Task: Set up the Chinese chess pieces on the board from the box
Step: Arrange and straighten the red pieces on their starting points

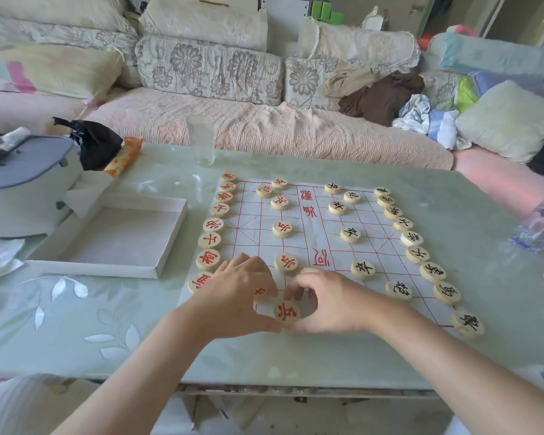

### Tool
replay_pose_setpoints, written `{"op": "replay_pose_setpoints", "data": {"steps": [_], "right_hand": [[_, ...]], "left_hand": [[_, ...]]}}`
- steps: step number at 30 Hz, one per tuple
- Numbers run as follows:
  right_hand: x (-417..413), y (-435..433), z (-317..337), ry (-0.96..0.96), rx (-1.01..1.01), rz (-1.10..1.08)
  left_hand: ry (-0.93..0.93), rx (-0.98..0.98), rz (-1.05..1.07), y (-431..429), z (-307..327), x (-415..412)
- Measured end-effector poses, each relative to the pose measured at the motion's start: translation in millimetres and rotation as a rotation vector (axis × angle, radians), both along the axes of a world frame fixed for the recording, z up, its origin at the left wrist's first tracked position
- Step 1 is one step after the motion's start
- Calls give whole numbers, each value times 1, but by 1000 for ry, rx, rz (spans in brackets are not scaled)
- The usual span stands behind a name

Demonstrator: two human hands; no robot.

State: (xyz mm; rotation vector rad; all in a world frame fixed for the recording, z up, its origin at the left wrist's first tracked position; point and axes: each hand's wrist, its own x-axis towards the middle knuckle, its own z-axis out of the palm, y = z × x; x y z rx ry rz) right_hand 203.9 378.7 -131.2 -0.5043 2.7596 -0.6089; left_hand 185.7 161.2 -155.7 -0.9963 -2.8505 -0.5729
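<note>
My left hand (236, 293) and right hand (324, 301) meet over the near edge of the white paper board with red lines (314, 233), right fingers (296, 291) pinching a round wooden piece with a red character (287, 313), left grip unclear; I judge placement nearly finished, needing it seated on its crossing.

Well beyond the fingers (261, 277) stands a clear glass (201, 140), with a grey-lidded appliance (25, 180) far to their left.

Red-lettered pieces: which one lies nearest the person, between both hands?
The red piece at the board's near edge, framed by the left hand and right hand. A second piece is half hidden under the left fingers; the rest sit farther up.
</note>
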Motion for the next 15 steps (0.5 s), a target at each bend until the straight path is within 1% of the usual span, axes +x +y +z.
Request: {"op": "replay_pose_setpoints", "data": {"steps": [7, 9, 11, 13, 15], "right_hand": [[-1, 3, 5, -27, 12, 5], [-7, 8, 14, -14, -49, -50], [-20, 12, 22, 47, -97, -116], [-36, 15, 23, 117, -69, -166], [-49, 15, 19, 121, -22, -156]], "left_hand": [[-22, -38, -43, 4, -1, -1], [-52, -14, -53, 0, 5, -7], [-74, 59, -17, -1, 14, -18], [-90, 121, 71, 1, 19, -31], [-120, 134, 165, 3, 19, -44]]}}
